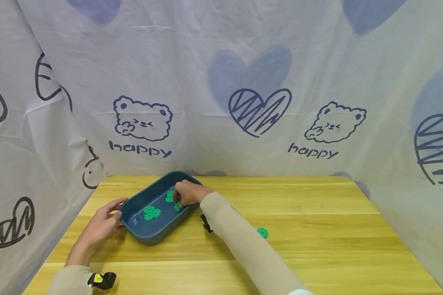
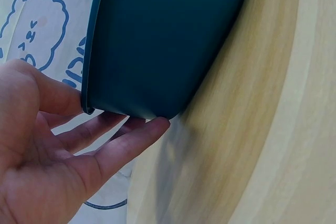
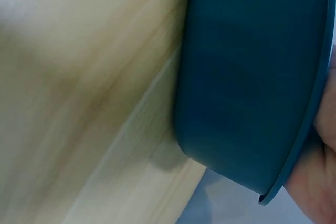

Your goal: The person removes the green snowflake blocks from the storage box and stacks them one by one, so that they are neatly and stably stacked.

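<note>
Left hand (image 1: 101,223): spread against bin (image 2: 168,40)
Right hand (image 1: 188,193): at disc (image 1: 176,207), can't tell if pinching
Table (image 1: 317,229): wood, bottom
Sheet (image 1: 203,139): printed, top

"happy" (image 1: 140,149) was on white cloth (image 1: 199,143) under L bear dwg (image 1: 144,119); 2nd "happy" (image 1: 313,150) under R bear dwg (image 1: 336,123). L wrist view caught only pt. of lettering (image 2: 72,70).

Room rightward, crowding at the blue tray (image 1: 151,240)
The table (image 1: 336,229) lies open beyond the right sleeve (image 1: 251,246) (one green piece (image 1: 263,233) sits just beside it); raised tray walls, left hand (image 1: 105,221) and right hand (image 1: 189,193) obstruct the left.
</note>
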Tool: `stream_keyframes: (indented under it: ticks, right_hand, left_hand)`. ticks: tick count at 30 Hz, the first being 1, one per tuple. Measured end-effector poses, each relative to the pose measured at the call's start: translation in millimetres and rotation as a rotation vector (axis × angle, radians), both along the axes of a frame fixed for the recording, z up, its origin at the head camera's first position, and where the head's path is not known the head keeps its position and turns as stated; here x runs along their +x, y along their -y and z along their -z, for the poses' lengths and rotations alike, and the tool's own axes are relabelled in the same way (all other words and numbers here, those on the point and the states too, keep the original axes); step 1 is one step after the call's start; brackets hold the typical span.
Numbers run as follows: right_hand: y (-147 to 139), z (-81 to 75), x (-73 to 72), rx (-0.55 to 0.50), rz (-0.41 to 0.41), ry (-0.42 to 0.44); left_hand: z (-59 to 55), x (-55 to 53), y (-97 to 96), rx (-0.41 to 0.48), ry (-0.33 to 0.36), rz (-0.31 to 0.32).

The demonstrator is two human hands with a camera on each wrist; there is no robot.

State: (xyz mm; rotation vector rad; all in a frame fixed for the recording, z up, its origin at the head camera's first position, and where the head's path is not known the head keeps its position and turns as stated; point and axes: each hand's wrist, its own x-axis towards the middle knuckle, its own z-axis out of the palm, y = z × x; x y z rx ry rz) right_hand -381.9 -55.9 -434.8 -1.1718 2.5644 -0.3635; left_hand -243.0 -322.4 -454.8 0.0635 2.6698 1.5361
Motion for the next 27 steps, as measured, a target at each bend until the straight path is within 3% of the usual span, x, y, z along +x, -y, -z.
stream_keyframes:
  ticks: [17,23,27]
  right_hand:
    - [3,-3.3,2.3,0.084,-0.014,-0.1]
    - [-6,-11.4,-1.7,-0.042,-0.026,-0.112]
    - [-20,-23.2,-1.4,-0.15,-0.052,-0.074]
  left_hand:
    - [1.0,1.6,-1.0,0.02,-0.005,0.001]
    - [-0.9,1.6,-0.8,0.009,-0.001,-0.001]
    - [-1.5,0.9,-0.8,-0.003,0.009,-0.004]
